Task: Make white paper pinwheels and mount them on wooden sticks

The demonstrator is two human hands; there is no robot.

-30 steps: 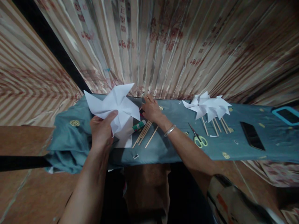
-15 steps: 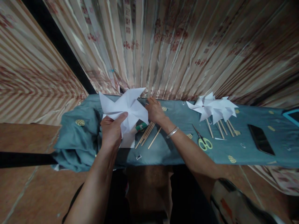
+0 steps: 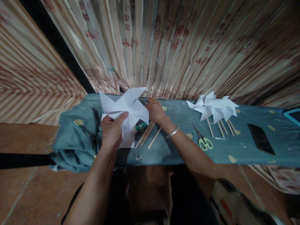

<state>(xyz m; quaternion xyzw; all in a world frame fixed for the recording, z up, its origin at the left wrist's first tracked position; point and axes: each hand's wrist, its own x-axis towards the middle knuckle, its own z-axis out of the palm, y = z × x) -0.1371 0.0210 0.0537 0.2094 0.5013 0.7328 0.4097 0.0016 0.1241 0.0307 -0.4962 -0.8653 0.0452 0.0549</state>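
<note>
My left hand (image 3: 112, 129) is closed on a white paper pinwheel (image 3: 131, 104), its thumb pressed close to the centre folds. Just right of the pinwheel, my right hand (image 3: 156, 110) reaches to the far side of the cloth with its fingers bent together. Their tips are partly hidden, so what they hold, if anything, does not show. Below that hand lie several wooden sticks (image 3: 146, 136). A green glue stick (image 3: 141, 126) rests beside them, partly under the pinwheel. White paper (image 3: 127, 142) lies beneath the left hand.
To the right are green-handled scissors (image 3: 205, 143), several finished pinwheels on sticks (image 3: 217, 107) and a dark phone (image 3: 261, 139). A blue-edged device (image 3: 294, 116) sits at the far right. A curtain (image 3: 150, 50) hangs behind the cloth-covered surface (image 3: 175, 153).
Both hands and the pinwheel stay nearly in place. The whole view has shifted very slightly.
</note>
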